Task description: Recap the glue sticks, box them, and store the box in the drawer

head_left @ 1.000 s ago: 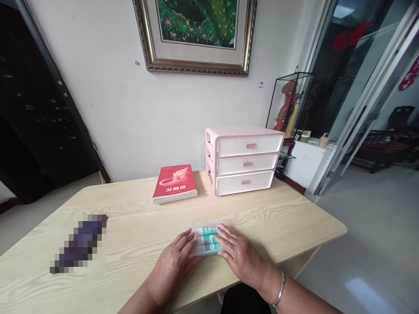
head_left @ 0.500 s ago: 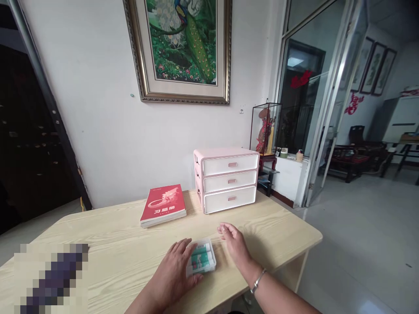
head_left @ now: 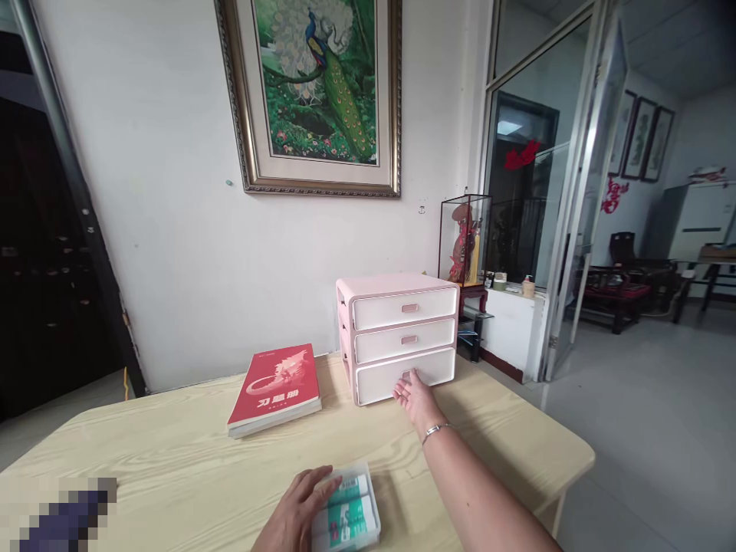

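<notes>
So the clear plastic box (head_left: 375, 521) with the green-and-white packs is on the near edge of the wooden table (head_left: 172, 452), left hand (head_left: 302, 502) draped over its left side; can't tell if it's actually gripping. Right hand (head_left: 418, 400) is up at the bottom drawer (head_left: 373, 381) of the pink drawer unit (head_left: 396, 284), fingers half-curled by the handle, hold unclear. Red book (head_left: 276, 387) lies left of the unit, framed peacock picture (head_left: 327, 84) on the wall above.

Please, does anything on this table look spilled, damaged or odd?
Only the dark shape at the left of the table looks odd: it is pixelated, so I cannot tell what it is. The book and drawer unit look undamaged; nothing looks spilled.
</notes>
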The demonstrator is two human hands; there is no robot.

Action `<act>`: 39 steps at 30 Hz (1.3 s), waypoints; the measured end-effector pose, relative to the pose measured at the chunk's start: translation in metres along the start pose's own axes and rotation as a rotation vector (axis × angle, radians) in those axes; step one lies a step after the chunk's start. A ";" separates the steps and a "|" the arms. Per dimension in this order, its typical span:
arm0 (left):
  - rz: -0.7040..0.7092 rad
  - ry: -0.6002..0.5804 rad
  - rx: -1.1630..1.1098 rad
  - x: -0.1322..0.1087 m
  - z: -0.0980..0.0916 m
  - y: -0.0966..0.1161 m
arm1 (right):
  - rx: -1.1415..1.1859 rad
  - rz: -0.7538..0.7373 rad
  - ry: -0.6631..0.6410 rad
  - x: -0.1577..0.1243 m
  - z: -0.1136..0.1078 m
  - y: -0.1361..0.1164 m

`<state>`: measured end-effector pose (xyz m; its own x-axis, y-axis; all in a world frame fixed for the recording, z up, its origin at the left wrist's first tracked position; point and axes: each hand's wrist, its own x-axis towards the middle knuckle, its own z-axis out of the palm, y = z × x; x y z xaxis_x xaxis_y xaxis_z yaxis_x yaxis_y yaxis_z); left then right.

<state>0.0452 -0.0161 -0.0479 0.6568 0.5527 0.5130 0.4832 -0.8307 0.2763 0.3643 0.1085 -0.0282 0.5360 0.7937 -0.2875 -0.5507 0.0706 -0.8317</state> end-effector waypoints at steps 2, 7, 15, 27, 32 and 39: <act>0.010 -0.017 -0.011 -0.002 0.002 -0.005 | 0.005 0.009 0.025 0.007 0.005 -0.003; 0.001 -0.017 -0.027 -0.004 0.005 -0.009 | 0.008 0.005 0.062 0.012 0.010 -0.005; -0.088 0.022 0.019 -0.002 -0.006 0.011 | -0.019 -0.080 0.084 -0.019 -0.024 0.000; -0.337 0.192 -0.292 0.026 -0.043 0.021 | -0.007 -0.170 0.067 -0.078 -0.082 0.012; -0.413 0.138 -0.374 0.105 -0.084 0.062 | 0.005 -0.200 0.073 -0.080 -0.081 0.014; -0.481 -0.077 -0.481 0.208 -0.044 0.062 | 0.004 -0.207 0.052 -0.072 -0.084 0.018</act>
<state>0.1865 0.0450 0.1118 0.4815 0.8559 0.1884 0.4324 -0.4190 0.7984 0.3689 0.0018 -0.0624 0.6703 0.7297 -0.1349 -0.4275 0.2312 -0.8740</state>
